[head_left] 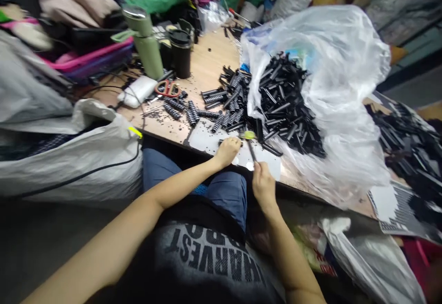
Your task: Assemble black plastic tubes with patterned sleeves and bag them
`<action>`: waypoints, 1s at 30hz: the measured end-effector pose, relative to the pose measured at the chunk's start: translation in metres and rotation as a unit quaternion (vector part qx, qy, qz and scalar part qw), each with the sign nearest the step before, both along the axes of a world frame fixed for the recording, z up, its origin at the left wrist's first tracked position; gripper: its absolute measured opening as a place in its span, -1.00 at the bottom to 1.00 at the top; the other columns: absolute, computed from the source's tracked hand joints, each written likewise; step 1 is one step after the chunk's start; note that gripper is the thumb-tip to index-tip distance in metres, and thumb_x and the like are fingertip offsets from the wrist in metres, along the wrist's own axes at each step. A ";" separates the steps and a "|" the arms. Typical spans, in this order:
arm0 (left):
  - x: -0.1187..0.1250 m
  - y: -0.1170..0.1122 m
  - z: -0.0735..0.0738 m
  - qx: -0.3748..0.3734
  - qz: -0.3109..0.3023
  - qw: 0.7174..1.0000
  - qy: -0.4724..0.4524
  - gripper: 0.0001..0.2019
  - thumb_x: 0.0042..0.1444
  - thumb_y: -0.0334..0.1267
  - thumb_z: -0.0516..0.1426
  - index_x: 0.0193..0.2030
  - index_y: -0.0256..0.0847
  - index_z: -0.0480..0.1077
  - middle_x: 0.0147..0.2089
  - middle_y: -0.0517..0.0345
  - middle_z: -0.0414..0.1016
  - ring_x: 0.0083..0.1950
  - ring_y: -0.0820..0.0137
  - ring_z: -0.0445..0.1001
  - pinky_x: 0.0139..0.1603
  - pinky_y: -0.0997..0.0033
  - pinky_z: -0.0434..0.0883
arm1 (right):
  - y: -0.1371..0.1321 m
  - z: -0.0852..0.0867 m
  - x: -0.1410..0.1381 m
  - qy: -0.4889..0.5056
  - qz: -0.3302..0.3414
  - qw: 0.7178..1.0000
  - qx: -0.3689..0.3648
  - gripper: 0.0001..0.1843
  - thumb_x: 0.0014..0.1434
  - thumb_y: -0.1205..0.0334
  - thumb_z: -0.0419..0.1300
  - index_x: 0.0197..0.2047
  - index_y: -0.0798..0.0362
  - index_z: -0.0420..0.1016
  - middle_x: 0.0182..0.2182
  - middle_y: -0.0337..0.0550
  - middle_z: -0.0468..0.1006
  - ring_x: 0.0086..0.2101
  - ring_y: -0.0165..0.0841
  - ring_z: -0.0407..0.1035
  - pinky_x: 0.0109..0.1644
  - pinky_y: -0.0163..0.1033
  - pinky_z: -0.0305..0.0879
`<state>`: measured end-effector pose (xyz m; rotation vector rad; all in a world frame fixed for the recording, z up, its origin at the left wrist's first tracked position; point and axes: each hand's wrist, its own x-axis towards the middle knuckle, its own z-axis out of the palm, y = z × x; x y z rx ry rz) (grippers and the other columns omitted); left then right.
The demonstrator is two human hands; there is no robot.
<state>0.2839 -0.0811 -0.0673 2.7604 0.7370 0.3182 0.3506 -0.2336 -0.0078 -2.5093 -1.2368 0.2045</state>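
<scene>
My left hand [228, 149] is closed at the table's near edge, gripping something with a small yellow-green end [247, 135]. My right hand [263, 182] is closed round a thin dark rod [252, 153] that points up toward that yellow-green end. Both hands hover over a pale sheet [207, 139] lying on the wooden table [207, 67]. Just beyond them lies a heap of black ridged tubes [221, 110]. A clear plastic bag [341, 73] to the right spills several black sticks [286, 106].
A green flask [145, 41], a black cup [181, 53], red-handled scissors [167, 88] and a white pouch [137, 91] stand at the back left. A white sack [69, 156] hangs at the left edge. More black parts [407, 147] lie at the right.
</scene>
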 end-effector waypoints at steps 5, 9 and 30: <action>-0.095 0.053 0.069 0.076 0.197 0.976 -0.056 -0.58 0.31 -0.48 -0.21 0.22 -0.36 0.23 -0.10 -0.12 0.43 -0.06 0.22 0.37 -0.07 0.23 0.35 | -0.008 -0.024 0.041 -0.017 -0.048 0.999 0.011 -0.42 0.34 -0.14 -0.28 -0.21 0.07 0.40 -0.47 -0.07 0.46 -0.54 -0.34 0.23 -0.43 -0.27 -0.05; -0.230 0.079 0.127 0.145 0.520 0.841 -0.046 -0.67 0.31 -0.32 -0.06 0.15 -0.36 0.29 -0.01 -0.17 0.39 0.06 0.07 0.29 0.05 -0.01 0.29 | -0.017 -0.048 0.065 -0.047 -0.061 0.997 -0.032 -0.41 0.34 -0.14 -0.26 -0.17 0.09 0.44 -0.48 -0.04 0.48 -0.57 -0.33 0.20 -0.43 -0.24 -0.06; 0.012 0.229 0.033 -0.048 0.193 0.979 0.048 -0.73 0.08 -0.34 0.15 -0.11 -0.46 0.48 -0.01 -0.24 0.44 0.06 0.12 0.36 0.10 0.30 0.29 | -0.026 -0.085 0.103 -0.265 -0.008 0.964 0.030 -0.57 0.34 0.00 -0.09 -0.14 0.14 0.45 -0.21 0.04 0.49 -0.22 -0.18 0.30 -0.18 -0.16 0.13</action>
